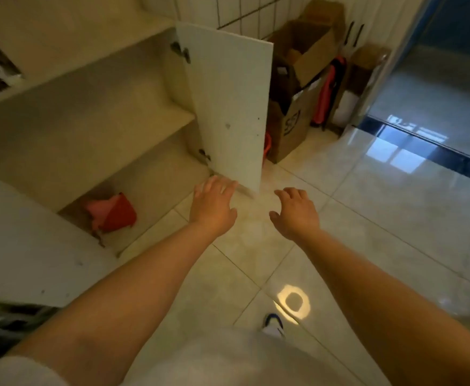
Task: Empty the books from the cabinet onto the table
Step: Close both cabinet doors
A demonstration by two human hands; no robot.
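In front of the open cabinet [94, 126], your left hand [213, 206] and right hand [295, 214] hover empty, fingers spread, ready to reach in. Its shelves look bare; only something red and pink [111, 213], perhaps books, lies at its bottom.

I have only one view to work from, the head camera, worn high and tipped steeply forward and down. It is a wide-angle lens, so straight edges bow near the frame's borders. Both forearms enter from six o'clock, with the left hand [213, 208] and right hand [295, 213] close to centre, near the lens. The open cabinet [89, 129] fills ten o'clock, its door [228, 107] standing at twelve. The tiled floor [381, 218] spreads toward three o'clock, farther off. One shoe [273, 324] sits almost directly beneath me. With a single camera, no second view overlaps.
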